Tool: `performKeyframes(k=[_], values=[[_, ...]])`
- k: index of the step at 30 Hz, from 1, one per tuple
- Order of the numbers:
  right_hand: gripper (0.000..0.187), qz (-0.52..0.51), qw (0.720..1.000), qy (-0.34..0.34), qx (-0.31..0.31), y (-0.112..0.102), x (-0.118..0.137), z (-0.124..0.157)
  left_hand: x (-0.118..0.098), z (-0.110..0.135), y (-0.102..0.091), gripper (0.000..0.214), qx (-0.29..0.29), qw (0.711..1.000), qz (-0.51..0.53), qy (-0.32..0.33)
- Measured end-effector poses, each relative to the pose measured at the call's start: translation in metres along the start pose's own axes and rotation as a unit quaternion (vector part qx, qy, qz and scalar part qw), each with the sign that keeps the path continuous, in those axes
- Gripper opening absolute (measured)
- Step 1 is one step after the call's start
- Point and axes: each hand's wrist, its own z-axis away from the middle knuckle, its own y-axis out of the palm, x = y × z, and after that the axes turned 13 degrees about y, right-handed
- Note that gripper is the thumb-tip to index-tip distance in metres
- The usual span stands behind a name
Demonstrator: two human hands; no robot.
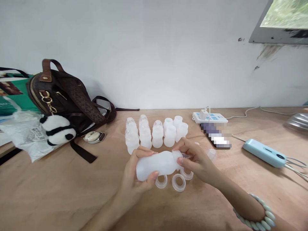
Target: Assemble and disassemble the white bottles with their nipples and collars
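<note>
My left hand (134, 175) is wrapped around a milky white plastic bottle (156, 164) held on its side above the wooden table (60, 192). At the bottle's neck, my right hand (196, 160) pinches a small clear part (187, 156) with its fingers closed. Three clear rings (178, 182) lie on the table just under the bottle. Behind my hands stand several similar white bottles (156, 132) in rows, some with clear caps. A clear cap (211, 154) lies to the right of my right hand.
A brown backpack (67, 96) with a panda plush (56, 129) leans on the wall at left, beside a plastic bag (26, 134) and a small white device (94, 137). On the right lie a power strip (209, 117), a phone (216, 136) and a light blue device (264, 153) with cables.
</note>
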Motion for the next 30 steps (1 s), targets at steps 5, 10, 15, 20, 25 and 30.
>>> performKeyframes(k=[5, 10, 15, 20, 25, 30], values=[[0.027, -0.071, 0.993, 0.074, 0.051, 0.000, 0.006, 0.002, 0.000, 0.003, -0.001, 0.035, 0.020, 0.997, -0.025, 0.074], [0.026, 0.138, 0.989, 0.041, -0.047, -0.027, 0.017, 0.001, -0.005, -0.007, -0.003, 0.015, -0.061, 0.995, -0.030, -0.069], [0.012, 0.500, 0.857, -0.016, -0.126, -0.053, -0.008, -0.003, -0.002, -0.010, -0.005, 0.022, -0.140, 0.974, -0.036, -0.173], [0.007, 0.575, 0.814, -0.011, -0.077, -0.060, -0.025, -0.004, -0.002, -0.008, -0.004, 0.024, -0.138, 0.972, -0.019, -0.187], [0.022, 0.420, 0.886, -0.009, -0.196, -0.068, 0.010, 0.000, -0.001, -0.006, -0.003, 0.024, -0.149, 0.970, 0.013, -0.192], [0.030, 0.226, 0.960, -0.036, -0.158, -0.063, 0.025, 0.008, -0.001, -0.004, -0.002, 0.023, -0.139, 0.968, 0.036, -0.205]])
